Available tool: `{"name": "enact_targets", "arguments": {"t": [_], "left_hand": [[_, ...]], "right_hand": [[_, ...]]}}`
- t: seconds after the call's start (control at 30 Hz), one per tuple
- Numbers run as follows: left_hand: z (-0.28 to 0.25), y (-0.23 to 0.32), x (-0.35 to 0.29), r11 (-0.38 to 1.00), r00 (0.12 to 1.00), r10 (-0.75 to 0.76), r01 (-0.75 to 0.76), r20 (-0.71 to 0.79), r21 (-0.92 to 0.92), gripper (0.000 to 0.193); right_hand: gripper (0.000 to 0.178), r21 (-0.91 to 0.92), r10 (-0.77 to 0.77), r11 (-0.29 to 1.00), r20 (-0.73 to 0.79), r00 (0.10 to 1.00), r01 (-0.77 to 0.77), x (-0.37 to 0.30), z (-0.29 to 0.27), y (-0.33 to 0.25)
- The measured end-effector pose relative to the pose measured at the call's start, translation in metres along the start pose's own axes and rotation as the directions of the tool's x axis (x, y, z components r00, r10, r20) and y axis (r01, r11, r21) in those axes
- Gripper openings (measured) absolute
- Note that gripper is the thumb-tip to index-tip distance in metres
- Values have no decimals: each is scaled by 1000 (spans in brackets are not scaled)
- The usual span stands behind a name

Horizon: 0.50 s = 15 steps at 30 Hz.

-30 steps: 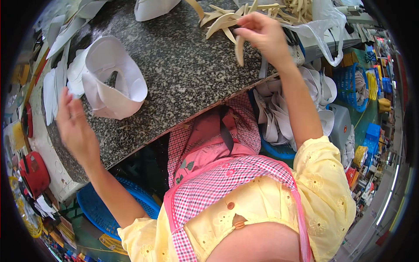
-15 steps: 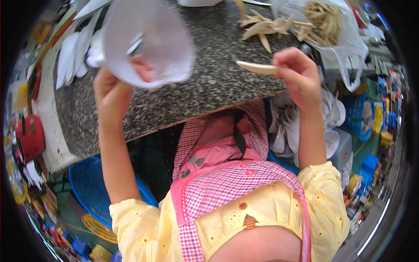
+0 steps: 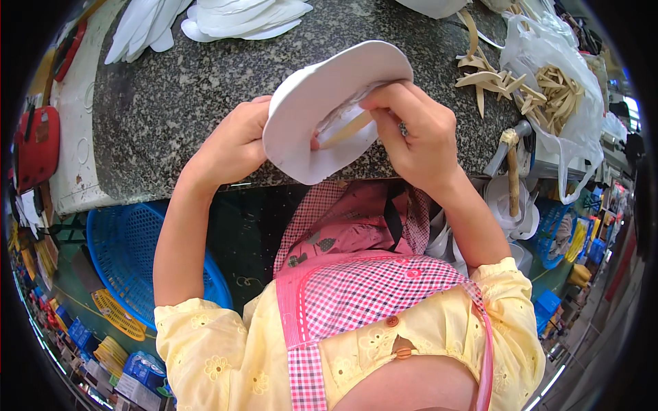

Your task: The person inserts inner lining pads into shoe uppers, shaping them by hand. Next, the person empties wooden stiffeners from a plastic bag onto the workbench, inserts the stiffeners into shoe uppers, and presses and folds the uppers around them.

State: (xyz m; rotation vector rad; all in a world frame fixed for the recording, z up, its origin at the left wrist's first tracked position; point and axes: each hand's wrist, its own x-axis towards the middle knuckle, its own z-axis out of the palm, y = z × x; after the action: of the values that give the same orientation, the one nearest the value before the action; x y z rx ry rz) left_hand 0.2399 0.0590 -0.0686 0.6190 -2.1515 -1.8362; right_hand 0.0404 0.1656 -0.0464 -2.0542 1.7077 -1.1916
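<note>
My left hand (image 3: 235, 142) is closed on the left side of a white, cup-shaped piece (image 3: 296, 103) that looks like a shoe upper. One fingertip shows inside its opening. From the right, my right hand (image 3: 421, 133) reaches into the opening and pinches a slim, curved beige strip (image 3: 351, 129). The strip lies slantwise inside the white piece, its far end close to that left fingertip. Both hands are above the front edge of a speckled stone worktop (image 3: 171, 123). My left fingers behind the white piece are mostly hidden.
White sole-shaped sheets (image 3: 240, 17) are stacked at the back left. Several beige strips (image 3: 490, 79) lie by a clear plastic bag (image 3: 548, 48) at the right. A wooden-handled hammer (image 3: 513, 164) rests at the right edge. Below left stands a blue basket (image 3: 123, 240).
The white piece has come down and toward the middle, with its opening turned to the right. My right hand has brought the beige strip leftward into it.
</note>
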Motion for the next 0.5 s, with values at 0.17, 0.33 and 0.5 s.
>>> {"name": "enact_targets", "arguments": {"t": [0.17,0.33,0.5], "left_hand": [[-3,-1,-1,985,994,104,-105,20,138,22],[-4,-8,-7,966,984,176,-170,-14,195,26],[-4,-4,-12,957,986,149,-161,70,242,28]], "right_hand": [[12,111,164,981,-22,986,-161,4,0,-1],[13,208,172,963,9,985,-171,6,-1,-2],[15,409,220,882,85,972,-235,8,-2,-7]]}}
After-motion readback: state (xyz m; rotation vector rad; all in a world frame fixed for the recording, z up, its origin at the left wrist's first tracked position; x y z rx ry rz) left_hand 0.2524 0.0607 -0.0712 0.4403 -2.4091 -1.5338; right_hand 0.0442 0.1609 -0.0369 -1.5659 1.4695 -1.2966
